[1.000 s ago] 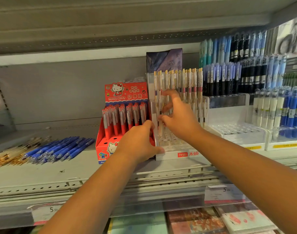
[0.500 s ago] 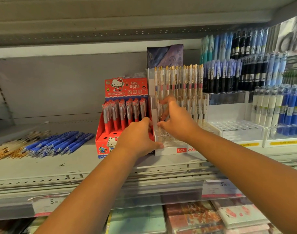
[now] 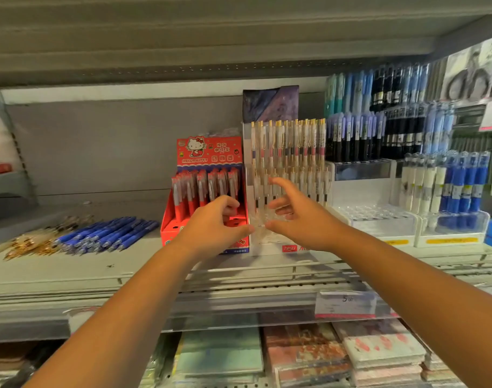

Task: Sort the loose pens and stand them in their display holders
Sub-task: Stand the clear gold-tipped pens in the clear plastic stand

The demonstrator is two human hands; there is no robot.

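Count on the shelf: one red display box, one clear display holder sitting just beside it on the right. Gold-clipped pens are standing in the holder's back rows. Two loose piles are lying flat at the far left, one of blue pens and one of clear gold-trimmed pens, both well apart from the hands; single pens are too blurred to count. Two hands are reaching in. The left hand is hovering where box meets holder, fingers curled; I cannot tell whether its grip is holding anything. The right hand is hanging before the holder's front rows, fingers spread and slack, its grip holding nothing
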